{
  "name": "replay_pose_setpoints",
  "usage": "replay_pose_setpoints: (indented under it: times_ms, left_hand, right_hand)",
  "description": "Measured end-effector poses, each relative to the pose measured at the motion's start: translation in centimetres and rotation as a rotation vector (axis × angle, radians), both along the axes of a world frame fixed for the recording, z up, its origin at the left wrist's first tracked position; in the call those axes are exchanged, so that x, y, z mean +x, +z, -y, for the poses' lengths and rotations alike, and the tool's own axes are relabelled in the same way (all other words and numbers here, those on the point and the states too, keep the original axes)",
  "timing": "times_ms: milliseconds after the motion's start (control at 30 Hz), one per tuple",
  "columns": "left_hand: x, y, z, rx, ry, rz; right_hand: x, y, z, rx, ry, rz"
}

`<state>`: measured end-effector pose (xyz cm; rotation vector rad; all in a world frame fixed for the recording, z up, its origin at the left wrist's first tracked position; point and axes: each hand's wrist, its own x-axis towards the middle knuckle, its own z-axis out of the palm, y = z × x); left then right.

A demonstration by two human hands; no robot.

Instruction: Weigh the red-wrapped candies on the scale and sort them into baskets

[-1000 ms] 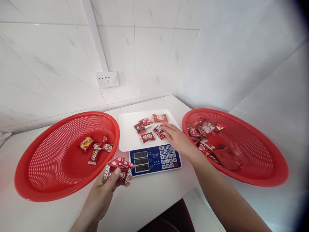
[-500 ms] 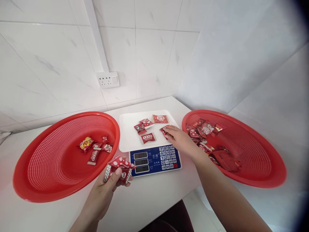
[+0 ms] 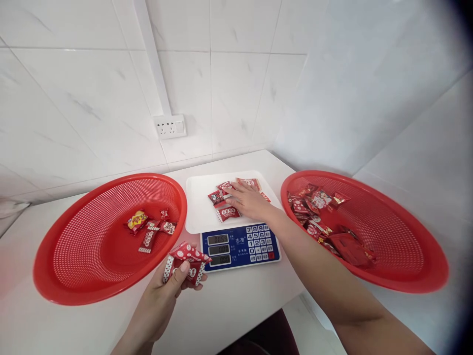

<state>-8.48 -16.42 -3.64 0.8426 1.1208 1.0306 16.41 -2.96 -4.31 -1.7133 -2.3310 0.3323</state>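
Observation:
My left hand [image 3: 168, 291] is closed around a bunch of red-and-white candy packets [image 3: 185, 260], held just in front of the scale's display. My right hand [image 3: 248, 201] lies flat, fingers stretched out, on the white tray [image 3: 199, 207] of a blue digital scale [image 3: 239, 244]. Its fingertips touch the wrapped candies [image 3: 226, 213] lying on that tray. A red mesh basket [image 3: 74, 266] at the left holds a few candies [image 3: 148, 229]. Another red mesh basket [image 3: 406, 256] at the right holds a larger heap of red candies [image 3: 321, 222].
The white counter [image 3: 221, 315] ends close to me at its front edge. Tiled walls enclose the corner, with a socket strip [image 3: 170, 126] on the back wall above the scale.
My right hand has slid left across the scale tray, from its right edge to the candies in the middle. My left hand has kept its packets in the same spot.

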Motion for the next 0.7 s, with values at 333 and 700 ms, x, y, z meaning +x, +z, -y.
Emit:
replay_pose_setpoints:
  times_ms: [333,700]
  left_hand:
    - [-0.4,-0.7,-0.6,-0.001,-0.105,0.007]
    - [0.6,0.1,-0.3,-0.022,-0.034,-0.008]
  right_hand:
    - [1.4,-0.5,-0.2,0.017,-0.107,0.043]
    - [-2.3,0.9,4.1,0.059,0.267,0.000]
